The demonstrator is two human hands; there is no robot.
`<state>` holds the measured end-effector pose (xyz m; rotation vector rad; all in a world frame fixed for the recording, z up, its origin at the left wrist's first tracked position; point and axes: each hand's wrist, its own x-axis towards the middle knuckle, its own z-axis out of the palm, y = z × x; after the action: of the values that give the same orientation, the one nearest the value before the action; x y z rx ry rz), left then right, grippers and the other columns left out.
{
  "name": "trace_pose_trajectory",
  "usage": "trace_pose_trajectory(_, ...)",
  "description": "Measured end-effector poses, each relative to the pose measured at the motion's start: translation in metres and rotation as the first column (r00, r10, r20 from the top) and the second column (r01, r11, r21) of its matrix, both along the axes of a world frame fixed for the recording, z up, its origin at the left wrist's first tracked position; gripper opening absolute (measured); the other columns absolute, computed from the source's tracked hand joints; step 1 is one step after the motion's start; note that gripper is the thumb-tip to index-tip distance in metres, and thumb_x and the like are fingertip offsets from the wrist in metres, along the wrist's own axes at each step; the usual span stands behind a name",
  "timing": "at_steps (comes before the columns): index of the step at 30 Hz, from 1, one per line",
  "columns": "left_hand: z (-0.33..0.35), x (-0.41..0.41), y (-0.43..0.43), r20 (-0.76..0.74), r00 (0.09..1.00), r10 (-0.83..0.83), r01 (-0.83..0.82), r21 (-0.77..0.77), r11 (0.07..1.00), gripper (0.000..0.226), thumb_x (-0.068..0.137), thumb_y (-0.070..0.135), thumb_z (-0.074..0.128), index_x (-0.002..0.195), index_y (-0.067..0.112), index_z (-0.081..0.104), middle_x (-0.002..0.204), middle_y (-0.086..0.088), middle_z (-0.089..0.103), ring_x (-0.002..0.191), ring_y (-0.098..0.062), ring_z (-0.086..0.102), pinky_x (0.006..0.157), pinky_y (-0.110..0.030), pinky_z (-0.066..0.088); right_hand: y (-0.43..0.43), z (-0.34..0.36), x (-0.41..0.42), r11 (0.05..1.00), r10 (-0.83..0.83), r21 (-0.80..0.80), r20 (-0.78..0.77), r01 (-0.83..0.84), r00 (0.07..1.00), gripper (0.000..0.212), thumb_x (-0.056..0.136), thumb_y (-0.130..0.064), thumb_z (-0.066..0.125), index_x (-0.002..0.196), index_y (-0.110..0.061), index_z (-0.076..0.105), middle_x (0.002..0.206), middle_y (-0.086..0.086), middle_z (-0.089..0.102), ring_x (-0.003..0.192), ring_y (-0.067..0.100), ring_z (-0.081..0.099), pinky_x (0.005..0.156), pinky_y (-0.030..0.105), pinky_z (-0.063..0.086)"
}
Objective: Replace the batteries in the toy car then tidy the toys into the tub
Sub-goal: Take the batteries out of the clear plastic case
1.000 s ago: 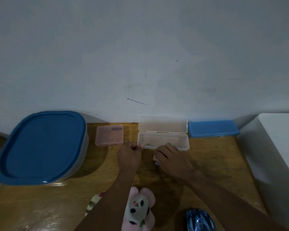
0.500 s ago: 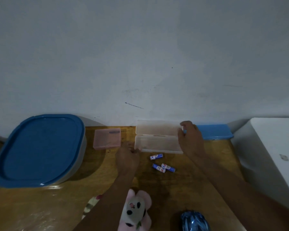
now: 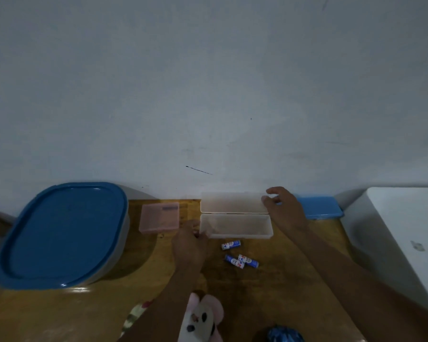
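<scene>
A clear plastic case [image 3: 235, 224] lies open on the wooden table, its lid [image 3: 232, 203] folded back against the wall. My left hand [image 3: 189, 243] holds the case's front left corner. My right hand [image 3: 282, 208] grips the right end of the lid with curled fingers. Three blue-and-white batteries [image 3: 240, 257] lie loose on the table just in front of the case. A large tub with a blue lid [image 3: 59, 233] stands at the left. A pink-and-white plush toy [image 3: 203, 317] and a shiny blue toy [image 3: 283, 334] sit at the near edge.
A small pink box [image 3: 158, 217] lies between the tub and the clear case. A flat blue box [image 3: 319, 207] sits behind my right hand by the wall. A white appliance [image 3: 403, 238] borders the table on the right. A patterned soft item [image 3: 136, 314] lies near my left forearm.
My right hand left the spot in front of the case, uncovering the batteries, and moved up to the lid's right end. My left hand stayed at the case's corner.
</scene>
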<state>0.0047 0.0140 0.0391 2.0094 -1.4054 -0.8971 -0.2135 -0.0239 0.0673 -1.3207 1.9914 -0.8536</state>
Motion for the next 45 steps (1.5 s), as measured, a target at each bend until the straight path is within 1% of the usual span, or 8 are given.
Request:
trace_pose_trajectory(4,-0.001,0.001,-0.001,-0.005,1.0,-0.028,0.028,-0.023,0.999,0.035,0.089,0.016,0.067,0.123,0.012,0.062,0.11,-0.008,0.071,0.096,-0.02,0.066,0.07,-0.019,0.045,0.016,0.003,-0.005,0.995,0.073,-0.058,-0.095,-0.078,0.993,0.019,0.089,-0.03,0.065,0.095,-0.016,0.054,0.085,0.007,0.062,0.074,0.016,0.058,0.06,0.02,0.043)
trace_pose_trajectory(7,0.002,0.002,-0.001,-0.014,0.999,-0.045,0.044,-0.023,0.999,0.037,0.09,0.016,0.066,0.126,0.011,0.06,0.113,-0.009,0.07,0.099,-0.022,0.066,0.073,-0.022,0.048,0.027,0.002,-0.007,0.989,0.135,-0.039,-0.179,-0.144,0.975,0.019,0.089,-0.03,0.065,0.102,-0.018,0.056,0.083,0.003,0.059,0.069,0.008,0.053,0.059,0.018,0.042)
trace_pose_trajectory(11,0.005,0.001,-0.001,-0.099,0.995,-0.007,0.009,0.018,1.0,0.033,0.091,0.019,0.058,0.123,0.009,0.063,0.112,-0.01,0.069,0.09,-0.019,0.062,0.081,-0.031,0.054,0.047,-0.013,-0.004,0.982,0.186,0.035,-0.238,-0.184,0.953,0.024,0.091,-0.024,0.064,0.115,-0.019,0.064,0.111,0.005,0.056,0.082,0.009,0.058,0.07,0.01,0.043)
trace_pose_trajectory(14,0.006,0.0,-0.004,-0.109,0.994,0.013,-0.011,0.02,1.0,0.032,0.095,0.03,0.056,0.115,0.008,0.067,0.106,-0.009,0.07,0.086,-0.014,0.058,0.072,-0.024,0.046,0.055,-0.02,-0.001,0.981,0.192,0.065,-0.255,-0.182,0.948,0.028,0.093,-0.021,0.061,0.121,-0.019,0.063,0.121,0.006,0.054,0.092,0.014,0.061,0.082,0.017,0.048)
trace_pose_trajectory(26,0.005,-0.005,-0.026,0.052,0.999,0.009,-0.01,0.014,1.0,0.036,0.091,0.025,0.065,0.122,0.006,0.065,0.118,-0.012,0.069,0.105,-0.024,0.065,0.084,-0.024,0.044,0.037,-0.018,0.001,0.934,0.356,0.139,-0.457,-0.329,0.815,0.028,0.099,-0.015,0.05,0.121,-0.008,0.064,0.118,0.009,0.059,0.109,0.019,0.054,0.094,0.023,0.043)
trace_pose_trajectory(33,0.003,-0.008,-0.029,0.071,0.997,0.038,-0.041,0.029,0.999,0.034,0.089,0.022,0.069,0.117,0.004,0.068,0.112,-0.013,0.071,0.099,-0.026,0.067,0.081,-0.028,0.049,0.035,-0.027,0.002,0.924,0.381,0.168,-0.505,-0.344,0.775,0.025,0.093,-0.008,0.059,0.116,-0.002,0.066,0.116,0.015,0.06,0.11,0.028,0.056,0.099,0.033,0.046)
trace_pose_trajectory(39,0.006,-0.008,-0.02,0.059,0.998,-0.011,0.008,0.048,0.999,0.025,0.091,0.024,0.065,0.108,0.006,0.07,0.105,-0.011,0.072,0.095,-0.022,0.067,0.076,-0.025,0.049,0.032,-0.021,0.001,0.918,0.396,0.206,-0.525,-0.339,0.754,0.029,0.098,-0.014,0.049,0.124,-0.009,0.06,0.126,0.01,0.056,0.117,0.024,0.05,0.101,0.029,0.039)
trace_pose_trajectory(45,0.011,0.029,0.017,0.019,0.994,0.105,-0.101,-0.13,0.986,0.007,0.091,0.022,0.063,0.088,0.021,0.07,0.083,0.009,0.067,0.078,-0.01,0.063,0.064,-0.019,0.044,0.034,-0.008,0.029,0.925,0.366,0.094,-0.492,-0.369,0.79,0.032,0.097,-0.025,0.054,0.126,-0.014,0.059,0.129,0.005,0.058,0.119,0.022,0.052,0.101,0.03,0.04)
